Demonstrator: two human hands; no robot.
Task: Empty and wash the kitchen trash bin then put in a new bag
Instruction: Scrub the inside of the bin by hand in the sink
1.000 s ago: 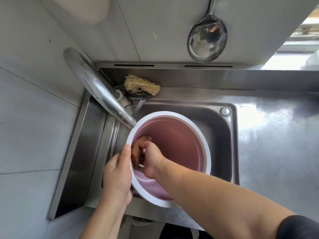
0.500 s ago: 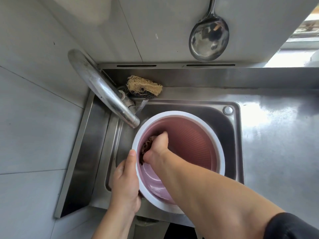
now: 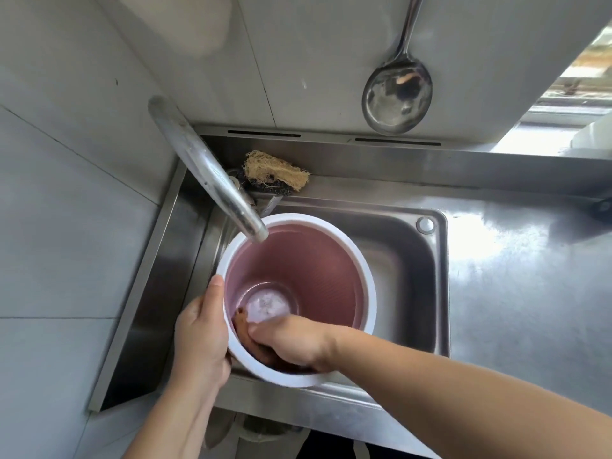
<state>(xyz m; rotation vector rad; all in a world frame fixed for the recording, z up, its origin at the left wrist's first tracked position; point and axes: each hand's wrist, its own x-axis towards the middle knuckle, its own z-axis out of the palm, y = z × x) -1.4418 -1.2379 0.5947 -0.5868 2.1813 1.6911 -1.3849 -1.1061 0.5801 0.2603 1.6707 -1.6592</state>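
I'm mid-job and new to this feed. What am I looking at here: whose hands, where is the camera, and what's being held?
No machine here: a person's two bare hands, seen from a camera on their head looking down. A pink bin with a white rim sits tilted in a steel sink, its rim under the faucet. The left hand holds the rim in its grip. The right hand reaches inside, pressing a brown scrubber against the wall. A loofah scrubber lies behind the sink; a ladle hangs on the wall.

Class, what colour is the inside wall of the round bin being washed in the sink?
Pink, with a white rim: the round plastic bin, clearest in the head view.
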